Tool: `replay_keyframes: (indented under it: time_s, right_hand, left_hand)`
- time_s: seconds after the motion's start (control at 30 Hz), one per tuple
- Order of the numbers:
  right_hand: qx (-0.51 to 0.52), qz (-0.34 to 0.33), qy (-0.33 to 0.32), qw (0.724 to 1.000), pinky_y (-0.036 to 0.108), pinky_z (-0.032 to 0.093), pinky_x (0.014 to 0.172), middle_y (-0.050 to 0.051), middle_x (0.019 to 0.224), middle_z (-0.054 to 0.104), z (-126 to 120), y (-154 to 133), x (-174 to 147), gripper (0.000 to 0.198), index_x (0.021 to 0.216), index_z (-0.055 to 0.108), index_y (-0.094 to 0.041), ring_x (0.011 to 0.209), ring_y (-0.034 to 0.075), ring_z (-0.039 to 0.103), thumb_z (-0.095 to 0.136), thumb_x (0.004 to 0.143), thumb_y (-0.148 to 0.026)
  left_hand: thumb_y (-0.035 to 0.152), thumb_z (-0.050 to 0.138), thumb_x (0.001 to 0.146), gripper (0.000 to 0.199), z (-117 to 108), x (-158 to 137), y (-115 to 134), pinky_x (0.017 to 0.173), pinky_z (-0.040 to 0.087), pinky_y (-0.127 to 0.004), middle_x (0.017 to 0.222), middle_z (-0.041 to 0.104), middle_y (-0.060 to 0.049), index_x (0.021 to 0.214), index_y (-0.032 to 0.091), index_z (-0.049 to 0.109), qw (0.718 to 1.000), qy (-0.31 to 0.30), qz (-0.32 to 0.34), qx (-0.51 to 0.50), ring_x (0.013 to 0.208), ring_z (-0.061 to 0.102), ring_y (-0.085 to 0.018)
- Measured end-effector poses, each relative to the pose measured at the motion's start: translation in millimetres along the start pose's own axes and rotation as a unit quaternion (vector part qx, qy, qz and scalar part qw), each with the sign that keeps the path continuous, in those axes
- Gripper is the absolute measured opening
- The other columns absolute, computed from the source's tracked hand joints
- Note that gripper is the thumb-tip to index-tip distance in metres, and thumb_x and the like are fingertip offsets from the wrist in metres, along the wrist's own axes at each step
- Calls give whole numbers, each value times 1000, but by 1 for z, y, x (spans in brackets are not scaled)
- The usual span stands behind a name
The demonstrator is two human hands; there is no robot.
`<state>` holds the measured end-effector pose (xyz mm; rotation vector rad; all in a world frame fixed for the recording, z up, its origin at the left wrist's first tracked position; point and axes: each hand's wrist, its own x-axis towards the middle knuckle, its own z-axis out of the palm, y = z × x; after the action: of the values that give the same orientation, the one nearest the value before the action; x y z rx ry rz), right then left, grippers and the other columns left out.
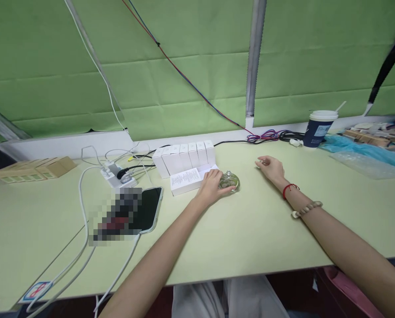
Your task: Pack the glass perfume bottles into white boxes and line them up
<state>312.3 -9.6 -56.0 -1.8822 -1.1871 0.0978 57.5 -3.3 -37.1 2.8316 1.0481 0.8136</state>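
Note:
My left hand [211,185] is closed on a small round green glass bottle [229,181] with a clear, shiny knob on top. The thumb crosses the bottle's near side, and the other fingers lie by its left side. Just behind those fingers is an open white box [185,181] lying on its side with printed text; whether they touch it I cannot tell. To the right of the bottle, my right hand [271,168] hovers low over the table with its fingertips pinched. A tiny shiny bit shows at the fingertips, too small to name.
Several white boxes [184,158] stand in a row behind. At left are a phone [149,210], a power strip [118,179], white cables and brown boxes [40,168]. A paper cup [318,128] with a straw and blue plastic [356,148] occupy the right.

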Motion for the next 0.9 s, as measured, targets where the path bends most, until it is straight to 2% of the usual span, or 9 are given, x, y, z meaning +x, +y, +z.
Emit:
replay_keyframes:
  time_s: [0.1, 0.17, 0.23, 0.3, 0.4, 0.47, 0.6, 0.8, 0.9]
  right_hand:
    - [67, 23, 7, 997, 31, 44, 70, 5, 82, 67, 0, -5, 0, 25, 89, 67, -21, 79, 19, 59, 63, 69, -35]
    - [192, 76, -3, 978, 27, 45, 65, 6, 83, 67, -1, -13, 0, 21, 85, 65, -19, 76, 17, 60, 60, 73, -35]
    - [355, 144, -59, 922, 22, 46, 56, 7, 84, 68, -3, -24, -1, 20, 78, 61, -18, 68, 13, 60, 55, 78, -37]
    - [483, 186, -150, 842, 18, 44, 47, 6, 80, 68, -5, -38, -2, 21, 71, 57, -18, 57, 9, 57, 56, 79, -38]
    - [584, 218, -238, 745, 13, 39, 37, 1, 69, 64, -11, -59, -8, 19, 67, 53, -19, 46, 5, 50, 60, 78, -34]
    - [612, 221, -278, 706, 11, 33, 32, -1, 64, 61, -17, -73, -14, 19, 68, 53, -19, 44, 3, 47, 61, 77, -34]
    - [611, 156, -333, 701, 12, 30, 31, -2, 69, 59, -30, -93, -30, 19, 75, 58, -21, 46, 4, 43, 67, 71, -38]
    - [555, 92, -362, 743, 16, 34, 41, 0, 76, 59, -42, -101, -53, 28, 81, 63, -22, 59, 7, 49, 69, 67, -45]
    - [528, 75, -385, 753, 18, 34, 47, 0, 77, 60, -41, -101, -60, 31, 81, 63, -22, 63, 8, 50, 69, 65, -48]
  left_hand:
    - [55, 51, 76, 37, -1, -2, 0, 82, 37, -36, 90, 54, -5, 86, 19, 48, 1000, 5, 0, 6, 90, 47, -20]
    - [53, 53, 77, 39, -3, -4, 2, 84, 37, -38, 94, 56, -5, 94, 18, 48, 1000, 22, 0, 10, 93, 49, -21]
    - [49, 56, 76, 44, -4, -6, 4, 85, 36, -38, 97, 57, -6, 106, 18, 45, 999, 52, 5, 15, 95, 50, -22]
    - [44, 58, 76, 51, -5, -8, 8, 86, 36, -38, 102, 57, -7, 117, 19, 39, 995, 98, 19, 20, 98, 51, -22]
    - [37, 54, 80, 47, -9, -10, 16, 88, 36, -36, 109, 54, -9, 120, 19, 35, 979, 195, 45, 27, 102, 50, -21]
    - [31, 51, 83, 38, -12, -11, 24, 86, 37, -35, 109, 53, -9, 116, 21, 39, 965, 252, 55, 36, 103, 50, -20]
    - [27, 49, 84, 27, -21, -13, 42, 85, 37, -34, 111, 51, -9, 111, 23, 46, 950, 297, 70, 70, 107, 48, -20]
    - [29, 48, 84, 33, -28, -15, 53, 91, 35, -35, 124, 45, -10, 117, 27, 49, 949, 280, 87, 119, 119, 41, -23]
    - [31, 48, 84, 32, -26, -13, 51, 93, 34, -36, 127, 44, -11, 116, 26, 52, 946, 273, 89, 147, 122, 38, -24]
